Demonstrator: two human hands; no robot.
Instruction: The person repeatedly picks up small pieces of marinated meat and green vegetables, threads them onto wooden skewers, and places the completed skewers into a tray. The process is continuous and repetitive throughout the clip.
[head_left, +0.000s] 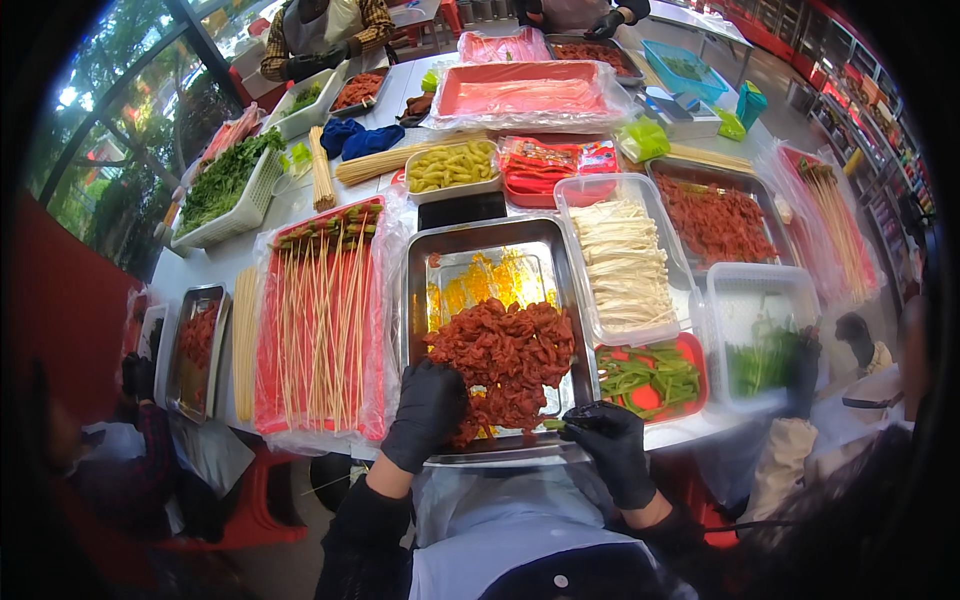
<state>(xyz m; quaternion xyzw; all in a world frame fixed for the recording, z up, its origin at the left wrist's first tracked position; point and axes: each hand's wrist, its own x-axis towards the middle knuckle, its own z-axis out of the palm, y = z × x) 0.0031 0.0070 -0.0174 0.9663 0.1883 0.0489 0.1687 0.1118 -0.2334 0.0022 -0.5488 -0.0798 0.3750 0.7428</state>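
A steel tray (420, 259) before me holds a heap of marinated red meat pieces (506, 352) and some oily orange residue. My left hand (426, 412), in a black glove, lies at the left edge of the heap; its fingertips are hidden against the meat. Over the tray's near right corner, my right hand (609, 442), also black-gloved, is closed around a short green vegetable piece (553, 424). Cut green vegetable strips (646, 375) fill a red tray beyond it. Left of the steel tray, wooden skewers threaded with green pieces (322, 315) lie in a plastic-lined red tray (266, 375).
Enoki mushrooms (622, 262) lie in a clear container beside the tray. Bare skewers (245, 345), pickled green peppers (454, 165), red packets (544, 159), a meat tray (724, 217) and a white herb basket (244, 206) surround the work area. Other people sit around the table.
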